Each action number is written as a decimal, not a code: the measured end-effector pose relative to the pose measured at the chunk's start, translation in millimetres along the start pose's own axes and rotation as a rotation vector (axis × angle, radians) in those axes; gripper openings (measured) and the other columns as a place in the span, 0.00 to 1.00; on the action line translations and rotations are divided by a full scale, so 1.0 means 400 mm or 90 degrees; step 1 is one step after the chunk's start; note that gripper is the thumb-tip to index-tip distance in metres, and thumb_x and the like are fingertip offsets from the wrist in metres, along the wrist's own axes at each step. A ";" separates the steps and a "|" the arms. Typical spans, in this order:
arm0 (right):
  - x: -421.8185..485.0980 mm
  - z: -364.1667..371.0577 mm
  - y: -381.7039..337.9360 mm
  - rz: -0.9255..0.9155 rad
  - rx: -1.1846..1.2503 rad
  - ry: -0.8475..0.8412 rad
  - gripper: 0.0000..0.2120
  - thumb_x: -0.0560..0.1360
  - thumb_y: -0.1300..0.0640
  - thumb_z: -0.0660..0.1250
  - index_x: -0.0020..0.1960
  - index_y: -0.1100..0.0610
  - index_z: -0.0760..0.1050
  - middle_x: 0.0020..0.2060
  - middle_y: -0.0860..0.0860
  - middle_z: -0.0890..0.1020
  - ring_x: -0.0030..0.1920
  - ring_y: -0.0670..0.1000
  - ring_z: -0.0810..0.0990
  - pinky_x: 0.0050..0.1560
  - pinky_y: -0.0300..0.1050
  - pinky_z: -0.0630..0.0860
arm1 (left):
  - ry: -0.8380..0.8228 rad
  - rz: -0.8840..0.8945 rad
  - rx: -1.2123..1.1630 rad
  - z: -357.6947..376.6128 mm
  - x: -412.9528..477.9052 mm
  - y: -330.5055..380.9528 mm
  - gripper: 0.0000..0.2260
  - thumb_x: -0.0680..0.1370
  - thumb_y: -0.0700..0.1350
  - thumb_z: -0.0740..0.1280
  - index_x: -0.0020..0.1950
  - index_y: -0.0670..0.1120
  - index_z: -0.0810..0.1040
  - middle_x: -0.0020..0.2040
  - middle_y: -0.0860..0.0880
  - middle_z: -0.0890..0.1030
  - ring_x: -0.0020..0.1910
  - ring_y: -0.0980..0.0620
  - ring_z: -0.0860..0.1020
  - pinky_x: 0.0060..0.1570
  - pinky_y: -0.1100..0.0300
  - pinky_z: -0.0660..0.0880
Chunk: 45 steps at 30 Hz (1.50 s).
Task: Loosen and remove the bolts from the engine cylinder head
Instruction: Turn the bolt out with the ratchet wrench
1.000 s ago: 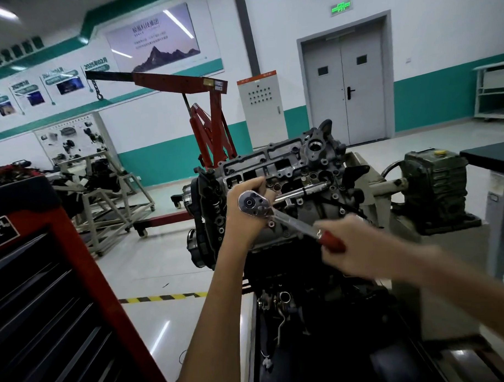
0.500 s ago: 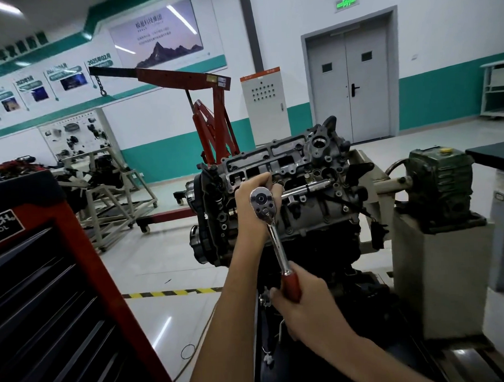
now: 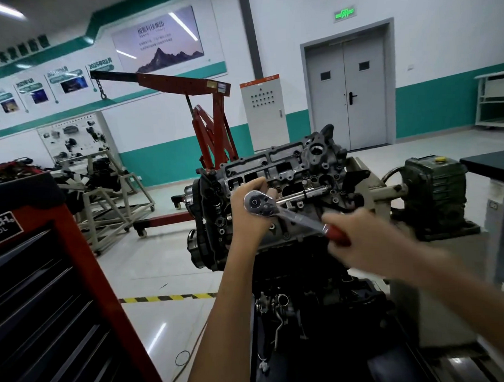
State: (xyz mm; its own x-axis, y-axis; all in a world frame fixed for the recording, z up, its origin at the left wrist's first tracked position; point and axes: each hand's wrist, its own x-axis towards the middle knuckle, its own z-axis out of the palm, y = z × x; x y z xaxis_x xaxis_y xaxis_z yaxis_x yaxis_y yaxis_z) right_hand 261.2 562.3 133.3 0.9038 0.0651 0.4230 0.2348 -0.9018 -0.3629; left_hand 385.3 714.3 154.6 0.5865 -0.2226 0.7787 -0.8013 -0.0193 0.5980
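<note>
The grey engine cylinder head (image 3: 290,166) sits tilted on its stand in the middle of the head view. A chrome ratchet wrench (image 3: 288,214) with a red grip has its round head against the cylinder head, on a long extension bar (image 3: 305,195) that reaches right into the head. My left hand (image 3: 250,216) curls round the ratchet's head from behind and steadies it. My right hand (image 3: 358,238), blurred by motion, grips the red handle, which points down to the right. The bolt under the socket is hidden.
A red and black tool cabinet (image 3: 48,283) stands close at the left. A red engine crane (image 3: 211,129) is behind the engine. The green gearbox (image 3: 433,190) of the stand is at the right, beside a dark table (image 3: 490,165). Yellow-black tape marks the floor.
The ratchet handle swung from down-right to straight down, and is now back to down-right with my right hand on it. My left hand stayed on the ratchet's head.
</note>
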 end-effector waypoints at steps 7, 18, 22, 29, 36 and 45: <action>-0.058 0.251 -0.186 0.106 0.526 0.060 0.15 0.71 0.66 0.65 0.33 0.51 0.64 0.20 0.46 0.69 0.18 0.43 0.67 0.21 0.34 0.66 | 0.006 0.011 0.037 0.009 0.005 0.001 0.23 0.71 0.30 0.64 0.27 0.51 0.57 0.21 0.56 0.61 0.24 0.60 0.59 0.27 0.71 0.56; 0.069 -0.147 0.047 -0.066 -0.241 0.007 0.09 0.71 0.59 0.65 0.37 0.48 0.68 0.25 0.44 0.74 0.26 0.40 0.74 0.26 0.33 0.70 | -0.058 0.055 0.046 0.020 0.007 0.024 0.12 0.68 0.35 0.61 0.27 0.42 0.61 0.25 0.48 0.61 0.28 0.53 0.59 0.31 0.57 0.55; -0.030 0.058 -0.015 0.029 0.078 0.071 0.09 0.69 0.62 0.66 0.36 0.52 0.68 0.25 0.47 0.72 0.24 0.45 0.71 0.26 0.35 0.67 | 0.021 -0.004 0.016 0.026 0.002 -0.010 0.21 0.73 0.31 0.65 0.28 0.49 0.61 0.25 0.54 0.62 0.26 0.58 0.59 0.29 0.60 0.58; -0.069 0.250 -0.148 0.132 0.505 0.104 0.14 0.69 0.68 0.65 0.32 0.54 0.64 0.22 0.48 0.67 0.20 0.45 0.65 0.21 0.38 0.63 | 0.004 -0.008 0.005 0.044 0.002 -0.007 0.23 0.72 0.29 0.65 0.27 0.50 0.59 0.22 0.56 0.61 0.25 0.60 0.59 0.28 0.64 0.58; 0.052 -0.120 0.058 -0.090 -0.155 -0.036 0.06 0.72 0.60 0.65 0.39 0.51 0.72 0.25 0.46 0.75 0.23 0.40 0.73 0.26 0.33 0.72 | -0.101 0.058 0.052 0.001 0.007 0.012 0.15 0.69 0.36 0.63 0.28 0.48 0.61 0.26 0.52 0.62 0.28 0.56 0.60 0.31 0.59 0.57; -0.058 0.172 -0.092 0.081 0.290 0.057 0.10 0.70 0.59 0.67 0.36 0.54 0.66 0.24 0.49 0.72 0.21 0.49 0.73 0.22 0.40 0.69 | 0.048 -0.019 -0.030 0.027 -0.007 -0.005 0.18 0.72 0.34 0.64 0.28 0.48 0.62 0.25 0.55 0.62 0.27 0.53 0.61 0.31 0.56 0.60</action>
State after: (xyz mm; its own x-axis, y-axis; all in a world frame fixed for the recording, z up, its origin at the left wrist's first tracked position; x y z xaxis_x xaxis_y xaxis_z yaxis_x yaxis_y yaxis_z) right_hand 256.3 623.4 79.8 0.9059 -0.0883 0.4142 0.2757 -0.6194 -0.7351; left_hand 383.8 704.3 149.3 0.6184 -0.1484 0.7717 -0.7782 0.0209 0.6276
